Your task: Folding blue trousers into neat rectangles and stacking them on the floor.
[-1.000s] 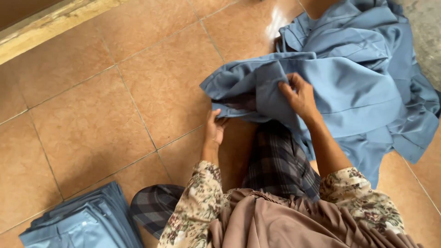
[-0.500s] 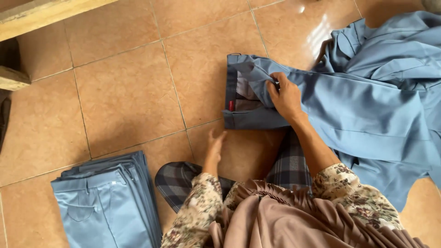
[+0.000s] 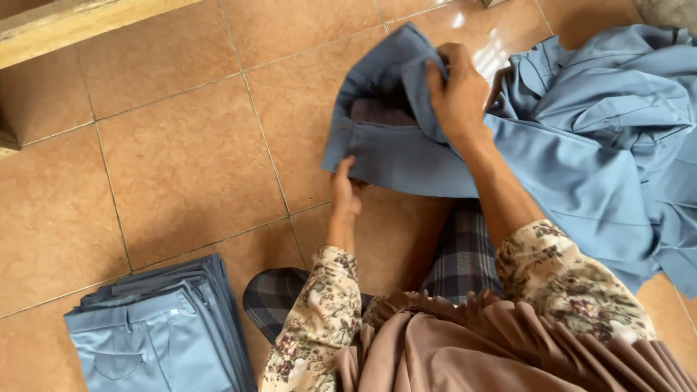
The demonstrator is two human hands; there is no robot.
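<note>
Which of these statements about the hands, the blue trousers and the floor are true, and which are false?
1. The right hand grips the blue trousers. True.
2. The left hand holds scissors. False: it touches the trousers' lower edge.
3. A folded stack of trousers lies at the lower left. True.
4. The floor is green carpet. False: it is orange-brown tile.
5. The pile of blue cloth lies to the right. True.
</note>
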